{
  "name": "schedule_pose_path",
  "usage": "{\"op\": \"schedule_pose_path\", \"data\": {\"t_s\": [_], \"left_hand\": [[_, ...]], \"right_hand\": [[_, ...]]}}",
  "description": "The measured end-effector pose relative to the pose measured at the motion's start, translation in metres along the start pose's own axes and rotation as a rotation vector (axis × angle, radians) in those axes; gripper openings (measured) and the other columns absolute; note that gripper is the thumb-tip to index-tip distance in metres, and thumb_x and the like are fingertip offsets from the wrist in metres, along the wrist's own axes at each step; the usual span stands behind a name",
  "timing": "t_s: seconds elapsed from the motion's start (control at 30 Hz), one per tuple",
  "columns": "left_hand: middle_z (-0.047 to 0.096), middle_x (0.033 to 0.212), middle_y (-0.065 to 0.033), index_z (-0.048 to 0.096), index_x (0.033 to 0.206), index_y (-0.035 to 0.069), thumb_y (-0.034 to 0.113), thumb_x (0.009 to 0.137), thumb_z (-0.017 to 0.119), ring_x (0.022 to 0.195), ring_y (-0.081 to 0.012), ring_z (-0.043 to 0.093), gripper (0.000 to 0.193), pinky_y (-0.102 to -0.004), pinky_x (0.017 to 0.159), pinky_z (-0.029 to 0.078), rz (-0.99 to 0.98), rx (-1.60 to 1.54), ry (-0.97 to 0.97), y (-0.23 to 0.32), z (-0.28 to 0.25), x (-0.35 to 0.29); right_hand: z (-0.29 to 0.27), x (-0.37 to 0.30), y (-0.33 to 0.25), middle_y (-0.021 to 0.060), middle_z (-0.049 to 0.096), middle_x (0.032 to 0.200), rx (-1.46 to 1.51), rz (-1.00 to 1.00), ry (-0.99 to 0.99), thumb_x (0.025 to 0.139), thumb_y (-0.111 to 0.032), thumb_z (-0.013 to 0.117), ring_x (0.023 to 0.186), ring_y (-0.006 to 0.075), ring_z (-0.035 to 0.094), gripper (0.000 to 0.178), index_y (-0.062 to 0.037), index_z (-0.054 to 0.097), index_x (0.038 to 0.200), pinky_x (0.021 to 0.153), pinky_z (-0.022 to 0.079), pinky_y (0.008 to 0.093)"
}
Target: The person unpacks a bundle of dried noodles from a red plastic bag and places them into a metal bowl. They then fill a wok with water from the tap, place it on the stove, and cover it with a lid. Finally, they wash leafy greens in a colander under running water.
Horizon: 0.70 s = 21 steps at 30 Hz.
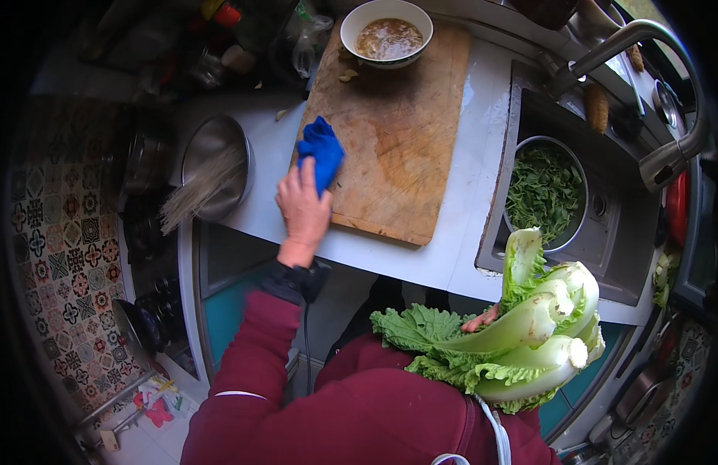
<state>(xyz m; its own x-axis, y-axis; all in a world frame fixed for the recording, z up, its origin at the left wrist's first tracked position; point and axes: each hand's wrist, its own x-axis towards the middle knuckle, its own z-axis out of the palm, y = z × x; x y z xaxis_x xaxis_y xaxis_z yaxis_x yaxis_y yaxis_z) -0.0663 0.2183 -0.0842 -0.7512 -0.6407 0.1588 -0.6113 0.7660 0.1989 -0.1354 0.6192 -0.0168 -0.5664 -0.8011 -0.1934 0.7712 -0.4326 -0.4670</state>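
Note:
My left hand [303,205] is closed on a crumpled blue cloth [321,151], pressed onto the left edge of the wooden cutting board [405,147]. Against my body, on the right, my right hand [480,319] holds a leafy napa cabbage [521,318], its pale stalk ends pointing right. Only some fingers of that hand show; the leaves cover the rest. A white bowl [390,58] of brown liquid stands at the board's far end, with small pale garlic-like pieces [348,75] beside it.
On the left, a steel bowl [231,194] holds dry noodles [196,190] that stick out over its rim. To the right, a pot [580,221] of green leaves sits in the sink [618,260] under a curved faucet [688,143]. A clear plastic bag [304,39] lies at the back.

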Motion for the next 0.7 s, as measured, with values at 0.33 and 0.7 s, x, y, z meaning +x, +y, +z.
{"op": "schedule_pose_path", "data": {"t_s": [0.33, 0.7], "left_hand": [[0.045, 0.123, -0.022, 0.042, 0.135, 0.008, 0.003, 0.066, 0.071, 0.112, -0.0401, 0.044, 0.075, -0.045, 0.099, 0.037, 0.233, -0.444, -0.115, 0.151, 0.012, -0.034], [0.056, 0.118, -0.0196, 0.053, 0.126, 0.002, 0.01, 0.074, 0.061, 0.114, -0.0351, 0.052, 0.054, -0.0402, 0.101, 0.04, -0.008, -1.178, -0.302, 0.092, -0.031, 0.073]], "right_hand": [[0.002, -0.021, -0.025, 0.0202, 0.059, 0.101, -0.11, 0.133, 0.155, 0.083, -0.053, 0.063, 0.109, 0.0361, 0.055, 0.062, 0.0016, 0.051, 0.111, 0.098, 0.039, 0.0521], [-0.008, -0.035, -0.033, 0.0219, 0.057, 0.113, -0.109, 0.054, 0.102, 0.085, -0.052, 0.06, 0.11, 0.034, 0.054, 0.068, 0.0026, 0.048, 0.122, 0.094, 0.045, 0.047]]}}
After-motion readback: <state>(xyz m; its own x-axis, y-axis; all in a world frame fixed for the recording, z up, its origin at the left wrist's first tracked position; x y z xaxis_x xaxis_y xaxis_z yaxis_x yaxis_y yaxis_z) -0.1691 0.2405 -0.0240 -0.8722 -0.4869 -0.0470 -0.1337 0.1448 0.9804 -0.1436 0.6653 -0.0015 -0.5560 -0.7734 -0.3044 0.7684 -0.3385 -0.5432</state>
